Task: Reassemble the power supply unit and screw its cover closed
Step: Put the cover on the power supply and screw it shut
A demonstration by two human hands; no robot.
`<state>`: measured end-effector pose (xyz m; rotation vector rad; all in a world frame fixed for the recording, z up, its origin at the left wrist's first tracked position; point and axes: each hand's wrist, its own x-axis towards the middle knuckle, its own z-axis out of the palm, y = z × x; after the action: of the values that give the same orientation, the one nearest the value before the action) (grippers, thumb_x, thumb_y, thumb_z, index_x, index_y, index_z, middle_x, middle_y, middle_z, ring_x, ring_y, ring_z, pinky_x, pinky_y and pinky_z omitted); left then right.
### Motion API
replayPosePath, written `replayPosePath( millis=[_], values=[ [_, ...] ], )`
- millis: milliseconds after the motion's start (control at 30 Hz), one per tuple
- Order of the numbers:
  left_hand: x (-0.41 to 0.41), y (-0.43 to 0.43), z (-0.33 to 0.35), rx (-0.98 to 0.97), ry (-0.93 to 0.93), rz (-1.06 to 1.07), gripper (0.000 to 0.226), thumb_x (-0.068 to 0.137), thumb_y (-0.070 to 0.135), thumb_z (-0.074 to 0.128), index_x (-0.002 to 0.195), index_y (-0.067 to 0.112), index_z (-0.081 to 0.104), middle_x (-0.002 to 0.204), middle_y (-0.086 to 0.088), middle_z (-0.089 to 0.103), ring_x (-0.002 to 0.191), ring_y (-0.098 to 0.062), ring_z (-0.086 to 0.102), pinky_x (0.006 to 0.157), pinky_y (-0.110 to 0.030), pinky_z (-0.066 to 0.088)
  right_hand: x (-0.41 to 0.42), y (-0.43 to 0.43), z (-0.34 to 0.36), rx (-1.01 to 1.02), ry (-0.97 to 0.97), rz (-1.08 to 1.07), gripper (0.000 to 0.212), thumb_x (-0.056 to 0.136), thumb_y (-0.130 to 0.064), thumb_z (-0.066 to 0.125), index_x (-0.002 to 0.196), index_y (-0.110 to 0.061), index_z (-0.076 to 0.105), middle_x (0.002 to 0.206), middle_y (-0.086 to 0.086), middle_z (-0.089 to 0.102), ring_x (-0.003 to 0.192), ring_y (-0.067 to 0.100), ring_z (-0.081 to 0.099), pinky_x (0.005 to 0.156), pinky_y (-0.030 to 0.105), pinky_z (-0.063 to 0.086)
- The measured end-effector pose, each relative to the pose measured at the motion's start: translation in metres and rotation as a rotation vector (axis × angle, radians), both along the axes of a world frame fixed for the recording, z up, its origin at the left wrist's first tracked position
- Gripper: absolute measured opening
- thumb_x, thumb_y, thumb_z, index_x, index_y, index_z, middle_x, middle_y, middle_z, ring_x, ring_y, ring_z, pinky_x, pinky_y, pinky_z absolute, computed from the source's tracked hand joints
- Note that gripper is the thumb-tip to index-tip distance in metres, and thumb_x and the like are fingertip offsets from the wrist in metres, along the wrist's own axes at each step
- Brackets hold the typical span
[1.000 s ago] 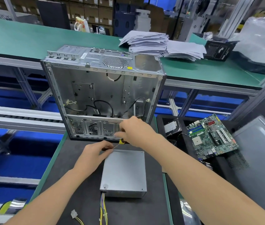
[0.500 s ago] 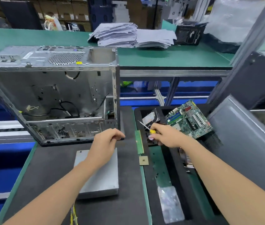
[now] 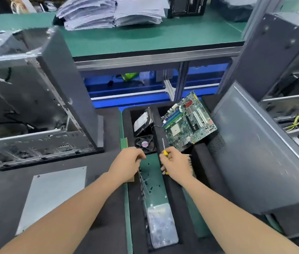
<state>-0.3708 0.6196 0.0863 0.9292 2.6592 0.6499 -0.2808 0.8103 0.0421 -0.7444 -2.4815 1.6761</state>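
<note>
Yellow-handled screwdriver (image 3: 163, 146) clenched in right hand (image 3: 177, 164); left hand (image 3: 126, 164) curled, contents unclear. Beyond them: one fan (image 3: 145, 143), one hard drive (image 3: 142, 121), one motherboard (image 3: 189, 121). One power supply unit (image 3: 53, 197) leftward.

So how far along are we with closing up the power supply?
Done: the power supply lies on the black mat with its cover seated flat. In hand: the right hand grips the screwdriver, while the left hand curls over the loose screws in the tray; whether it holds one is unclear. Left: driving screws into the cover.
</note>
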Motion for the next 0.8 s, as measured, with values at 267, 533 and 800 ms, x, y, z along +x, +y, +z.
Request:
replayPosePath(
  millis=[267,533,800],
  values=[
    [-0.043,0.067,-0.031,-0.544,-0.01,-0.207,0.03,0.096,0.007,0.061,0.123,0.018,0.069,0.127,-0.01,0.064,0.113,-0.032,0.065,0.096,-0.04,0.054,-0.01,0.002,-0.023,-0.056,0.101,-0.08,0.009,0.095,-0.035,0.06,0.092,-0.026,0.06,0.063,0.005,0.066,0.047,0.02,0.07,0.053,0.05,0.06],
    [-0.044,0.092,-0.065,-0.8,0.25,-0.252,0.022,0.092,0.002,0.059,0.11,0.015,0.063,0.111,-0.007,0.07,0.099,-0.032,0.072,0.077,-0.037,0.049,-0.014,0.002,-0.033,-0.092,0.132,-0.097,0.012,0.091,-0.044,0.06,0.092,-0.032,0.059,0.066,-0.001,0.064,0.045,0.02,0.069,0.05,0.048,0.06],
    [-0.044,0.089,-0.069,-0.692,0.181,-0.203,0.02,0.094,0.001,0.059,0.109,0.014,0.063,0.108,-0.007,0.07,0.098,-0.034,0.071,0.07,-0.039,0.053,-0.014,0.001,-0.031,0.009,0.136,-0.08,0.009,0.094,-0.041,0.058,0.089,-0.034,0.054,0.066,0.0,0.063,0.044,0.014,0.068,0.051,0.044,0.059]
  ],
)
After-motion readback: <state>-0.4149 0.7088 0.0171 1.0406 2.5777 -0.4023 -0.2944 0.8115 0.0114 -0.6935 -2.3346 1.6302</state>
